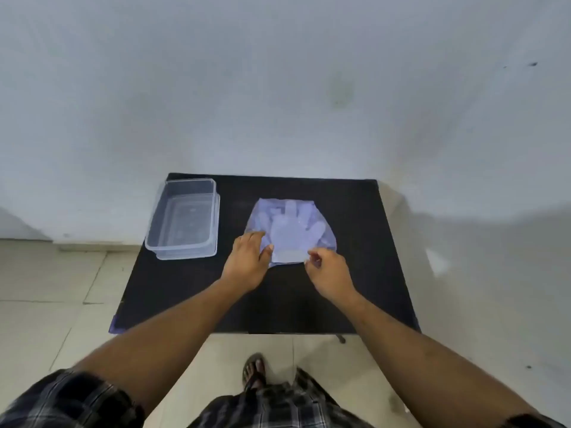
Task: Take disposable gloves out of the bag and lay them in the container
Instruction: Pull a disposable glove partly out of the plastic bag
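A thin bluish plastic bag [324, 239] lies flat in the middle of the black table [355, 288]. Pale see-through disposable gloves [289, 231] show through it, fingers pointing away from me. My left hand [247, 262] rests on the bag's near left corner, fingers pressed flat on the plastic and thumb at the glove cuffs. My right hand [329, 270] pinches the bag's near right edge beside the cuffs. A clear rectangular container [185, 245] stands at the table's back left, with nothing visible inside.
The black table stands against a pale wall, with tiled floor [46, 304] on the left and in front. My sandalled foot [255, 369] and checked clothing show below the table's near edge.
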